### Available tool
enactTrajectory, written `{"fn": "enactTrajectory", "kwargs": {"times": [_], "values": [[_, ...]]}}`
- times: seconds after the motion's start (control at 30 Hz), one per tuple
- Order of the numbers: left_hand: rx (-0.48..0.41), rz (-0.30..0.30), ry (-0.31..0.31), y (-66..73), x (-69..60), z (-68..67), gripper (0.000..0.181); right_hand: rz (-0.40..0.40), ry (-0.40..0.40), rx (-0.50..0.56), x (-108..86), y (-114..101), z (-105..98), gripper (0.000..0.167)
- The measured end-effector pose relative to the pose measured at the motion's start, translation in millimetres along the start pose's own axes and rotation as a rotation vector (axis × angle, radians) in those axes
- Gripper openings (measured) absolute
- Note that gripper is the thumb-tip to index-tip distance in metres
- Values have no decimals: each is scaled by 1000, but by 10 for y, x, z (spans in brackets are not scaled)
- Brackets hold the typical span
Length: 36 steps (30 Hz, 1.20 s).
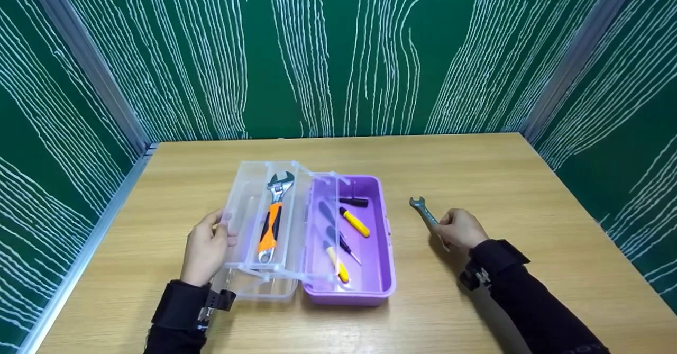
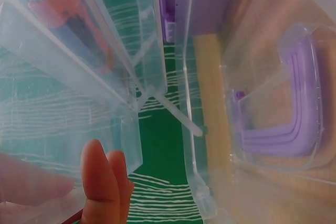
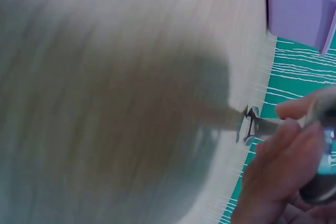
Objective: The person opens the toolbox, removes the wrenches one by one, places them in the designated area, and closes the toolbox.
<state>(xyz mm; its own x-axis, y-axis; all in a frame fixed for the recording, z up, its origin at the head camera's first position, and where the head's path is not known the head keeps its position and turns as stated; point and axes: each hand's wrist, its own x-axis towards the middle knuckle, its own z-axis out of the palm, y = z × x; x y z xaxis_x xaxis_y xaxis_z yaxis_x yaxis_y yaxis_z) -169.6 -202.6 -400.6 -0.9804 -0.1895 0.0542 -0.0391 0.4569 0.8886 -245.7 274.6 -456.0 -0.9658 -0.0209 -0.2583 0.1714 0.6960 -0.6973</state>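
Observation:
A silver open-ended wrench (image 1: 424, 212) is pinched by my right hand (image 1: 461, 229), to the right of the purple toolbox (image 1: 389, 259); the right wrist view shows one wrench end (image 3: 252, 125) beyond the fingers. My left hand (image 1: 205, 248) grips the left edge of the clear tray (image 1: 248, 206), which is raised beside the box. In that tray lies an adjustable wrench with an orange and black handle (image 1: 271, 221). Inside the box are a yellow-handled tool (image 1: 355, 222), a black-handled tool (image 1: 354, 202) and several others, some seen through clear plastic.
The clear lid (image 1: 267, 290) hangs open at the box's left, its purple handle (image 2: 304, 98) showing in the left wrist view. Green walls with white lines (image 1: 370, 52) stand behind and beside the wooden table (image 1: 455, 169).

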Motion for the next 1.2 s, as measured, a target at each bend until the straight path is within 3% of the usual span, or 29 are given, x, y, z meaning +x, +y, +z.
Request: {"fn": "enactTrajectory", "kwargs": {"times": [0.13, 0.4, 1.2], "values": [[8, -15, -7, -10, 6, 0, 44, 34, -5, -6, -5, 3, 32, 17], [15, 9, 4, -11, 4, 7, 42, -23, 18, -101, 30, 53, 58, 16], [-6, -4, -5, -9, 7, -2, 43, -3, -29, -185, 39, 0, 84, 14]]}}
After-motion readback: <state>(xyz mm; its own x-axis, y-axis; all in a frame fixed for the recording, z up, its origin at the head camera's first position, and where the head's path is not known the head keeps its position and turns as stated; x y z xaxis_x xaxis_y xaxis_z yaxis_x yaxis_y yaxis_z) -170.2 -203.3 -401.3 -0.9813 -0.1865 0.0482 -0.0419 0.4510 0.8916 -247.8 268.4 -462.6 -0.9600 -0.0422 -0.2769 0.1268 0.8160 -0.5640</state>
